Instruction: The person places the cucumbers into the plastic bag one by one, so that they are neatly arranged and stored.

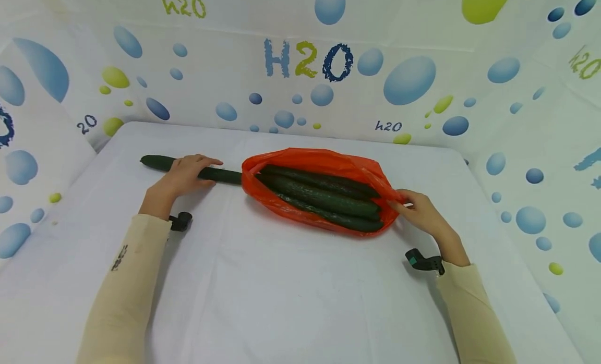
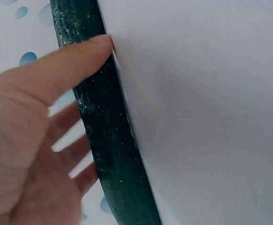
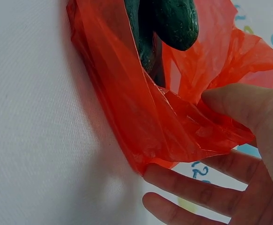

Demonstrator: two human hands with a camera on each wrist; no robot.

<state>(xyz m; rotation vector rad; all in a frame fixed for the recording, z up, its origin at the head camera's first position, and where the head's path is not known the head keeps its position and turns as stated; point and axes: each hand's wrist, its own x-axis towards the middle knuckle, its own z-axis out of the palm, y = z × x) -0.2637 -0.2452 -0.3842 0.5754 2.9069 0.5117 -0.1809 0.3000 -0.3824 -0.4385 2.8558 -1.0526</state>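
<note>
A single long cucumber lies toward the left, its right end reaching the opening of a red plastic bag. My left hand grips this cucumber near its middle. In the left wrist view the thumb rests along one side of the cucumber, with the other fingers on the opposite side. Several more cucumbers lie side by side in the bag. At the bag's right end my right hand pinches the red film, thumb inside the fold in the right wrist view.
A white cloth covers the table. Behind it hangs a white curtain with blue and green drops and H2O lettering. A small black camera sits at the left wrist, another black camera at the right.
</note>
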